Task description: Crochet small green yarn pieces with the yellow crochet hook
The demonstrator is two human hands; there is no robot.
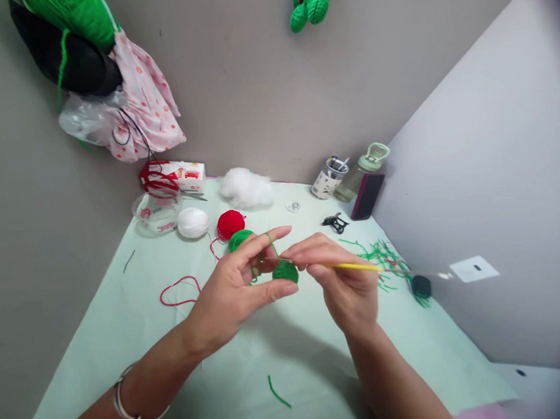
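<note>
Between thumb and fingers, my left hand (239, 281) holds a small round green crochet piece (285, 272). A strand of green yarn (271, 243) runs over its raised index finger down to the piece. My right hand (344, 278) grips a crochet hook (354, 266) with a yellow handle, its tip at the top edge of the piece. Just behind the left fingers sits a green yarn ball (241, 240), partly hidden. The two hands nearly meet above the table.
On the pale green table (225, 396) lie a red yarn ball (231, 224), a white yarn ball (193, 222), white stuffing (246, 187) and a black claw clip (336, 222). A phone (367, 196) leans by a bottle (354, 179). Green yarn scraps (382, 257) lie at right.
</note>
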